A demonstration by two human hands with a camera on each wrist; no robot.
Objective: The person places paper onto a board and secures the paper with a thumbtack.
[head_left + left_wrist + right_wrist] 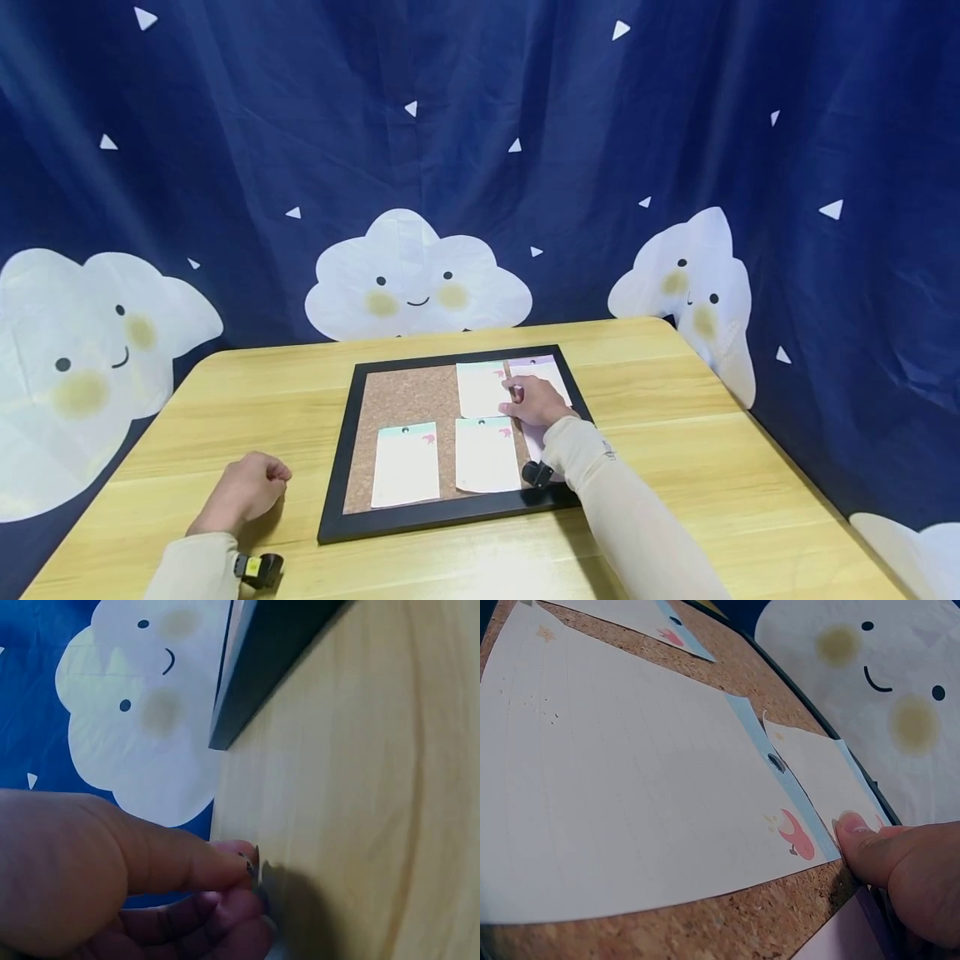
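Note:
A black-framed cork board (pixel 408 392) lies on the table with several sheets of note paper on it. My right hand (pixel 536 400) is at the right edge of the upper middle note sheet (pixel 480 390); in the right wrist view the thumb (pixel 855 829) lies on that sheet, the other fingertips hidden. Dark tacks show at the top of the lower left sheet (pixel 405 471) and lower middle sheet (pixel 486 458). Left of the board, my left hand (pixel 251 487) pinches a small metal thumbtack (pixel 250 862) between thumb and forefinger, just above the table.
Two purple-topped sheets, the upper one (pixel 551 381) tacked, lie in the board's right column, the lower one partly under my right forearm. Bare cork shows at the upper left. The wooden table (pixel 675 417) ends at a blue cloud-printed curtain (pixel 450 125).

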